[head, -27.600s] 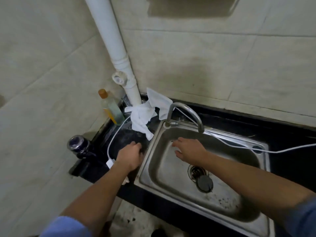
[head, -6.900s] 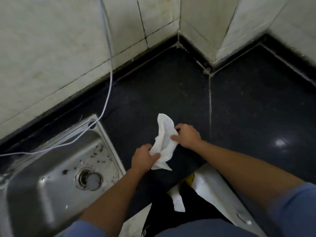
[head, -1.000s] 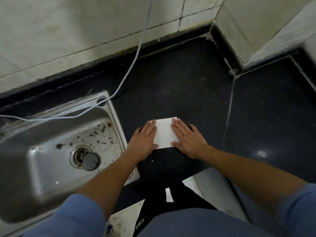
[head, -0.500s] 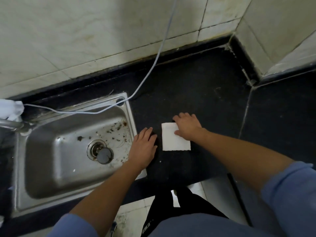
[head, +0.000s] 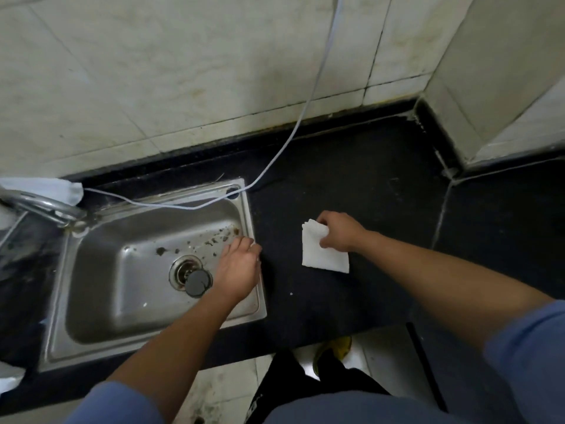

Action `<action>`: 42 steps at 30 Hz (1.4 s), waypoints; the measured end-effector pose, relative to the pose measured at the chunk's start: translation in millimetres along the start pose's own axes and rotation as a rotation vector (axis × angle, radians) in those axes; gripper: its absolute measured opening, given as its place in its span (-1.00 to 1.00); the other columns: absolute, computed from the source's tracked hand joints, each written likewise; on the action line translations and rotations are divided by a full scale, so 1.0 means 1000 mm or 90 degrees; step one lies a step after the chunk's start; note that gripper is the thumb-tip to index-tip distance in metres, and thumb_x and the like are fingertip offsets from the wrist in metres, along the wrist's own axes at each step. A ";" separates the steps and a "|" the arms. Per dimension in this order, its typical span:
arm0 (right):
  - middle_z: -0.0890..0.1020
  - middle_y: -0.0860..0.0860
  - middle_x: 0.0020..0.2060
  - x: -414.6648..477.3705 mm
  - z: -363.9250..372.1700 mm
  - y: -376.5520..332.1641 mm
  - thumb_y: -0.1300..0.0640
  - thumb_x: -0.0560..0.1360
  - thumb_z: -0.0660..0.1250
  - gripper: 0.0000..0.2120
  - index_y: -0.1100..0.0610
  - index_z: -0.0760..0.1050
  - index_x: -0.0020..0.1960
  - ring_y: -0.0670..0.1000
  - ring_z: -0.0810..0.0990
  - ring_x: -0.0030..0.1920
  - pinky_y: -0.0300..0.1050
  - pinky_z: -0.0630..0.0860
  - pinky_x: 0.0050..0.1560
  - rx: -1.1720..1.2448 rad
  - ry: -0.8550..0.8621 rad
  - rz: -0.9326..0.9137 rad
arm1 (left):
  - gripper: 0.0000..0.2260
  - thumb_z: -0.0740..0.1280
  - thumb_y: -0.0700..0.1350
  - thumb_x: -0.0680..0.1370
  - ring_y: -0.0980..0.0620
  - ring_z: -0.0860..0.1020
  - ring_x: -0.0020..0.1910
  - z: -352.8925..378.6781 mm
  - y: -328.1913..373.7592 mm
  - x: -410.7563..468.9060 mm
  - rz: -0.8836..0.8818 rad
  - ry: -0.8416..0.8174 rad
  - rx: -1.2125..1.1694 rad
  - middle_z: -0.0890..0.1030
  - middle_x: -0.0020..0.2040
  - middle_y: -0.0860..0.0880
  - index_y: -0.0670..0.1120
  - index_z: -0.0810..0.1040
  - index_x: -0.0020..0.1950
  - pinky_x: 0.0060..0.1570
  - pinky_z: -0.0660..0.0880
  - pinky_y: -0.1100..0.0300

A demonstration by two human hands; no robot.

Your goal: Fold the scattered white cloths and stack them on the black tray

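A folded white cloth [head: 321,252] lies on the black countertop [head: 351,191] to the right of the sink. My right hand [head: 341,231] pinches its upper right part, and its top corner is lifted a little. My left hand [head: 240,267] is over the sink's right rim, fingers loosely bent, holding nothing. Another white cloth [head: 46,188] lies bunched behind the tap at the far left. No black tray is in view.
A steel sink [head: 101,289] with a drain plug [head: 198,283] and food specks fills the left. A tap [head: 39,206] stands at its back left. A white cable [head: 305,105] hangs down the tiled wall and runs across the sink's back rim.
My right hand has gone from resting on the folded cloth to pinching it and lifting its top corner. My left hand has slid left onto the sink's rim. The view has shifted left.
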State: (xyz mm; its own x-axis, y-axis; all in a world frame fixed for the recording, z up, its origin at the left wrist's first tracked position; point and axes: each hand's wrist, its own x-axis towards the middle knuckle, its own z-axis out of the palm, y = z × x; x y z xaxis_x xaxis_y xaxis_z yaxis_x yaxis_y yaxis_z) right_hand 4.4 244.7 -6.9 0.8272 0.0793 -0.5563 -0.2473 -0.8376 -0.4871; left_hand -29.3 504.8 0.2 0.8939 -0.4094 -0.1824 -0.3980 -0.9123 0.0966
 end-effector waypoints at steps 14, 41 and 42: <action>0.53 0.06 0.02 -0.159 -0.045 -0.009 -0.11 0.59 0.17 -0.71 0.10 0.49 0.06 0.14 0.55 0.00 -0.05 0.35 -0.19 -0.222 0.410 0.071 | -0.72 0.25 -0.07 0.55 -0.10 0.43 0.19 -0.099 0.041 0.068 0.379 0.073 0.086 0.49 0.17 -0.05 -0.05 0.47 0.26 0.15 0.39 0.01; 0.58 -0.02 -0.01 -0.778 0.315 0.063 -0.02 0.58 0.19 -0.81 0.04 0.45 0.12 0.09 0.57 0.00 -0.05 0.42 -0.15 -0.100 0.673 0.805 | -0.80 0.19 -0.04 0.58 -0.08 0.50 0.01 -0.048 0.460 -0.402 1.164 0.068 0.115 0.50 0.07 -0.05 -0.07 0.48 0.16 -0.05 0.43 0.05; 0.58 -0.02 -0.01 -0.800 0.333 0.063 -0.02 0.58 0.19 -0.80 0.04 0.45 0.11 0.08 0.57 0.00 -0.05 0.42 -0.16 -0.095 0.672 0.829 | -0.80 0.20 -0.04 0.58 -0.08 0.50 0.01 -0.040 0.469 -0.429 1.189 0.057 0.117 0.50 0.07 -0.05 -0.07 0.48 0.16 -0.05 0.42 0.04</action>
State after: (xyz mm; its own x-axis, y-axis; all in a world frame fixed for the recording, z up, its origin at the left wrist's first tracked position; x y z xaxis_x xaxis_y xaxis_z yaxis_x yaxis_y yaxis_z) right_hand -840.9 308.9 183.1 0.0931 -0.9786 0.1833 -0.9955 -0.0948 -0.0008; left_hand -591.1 253.0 162.7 -0.6566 -0.7514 0.0661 -0.7533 0.6576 -0.0086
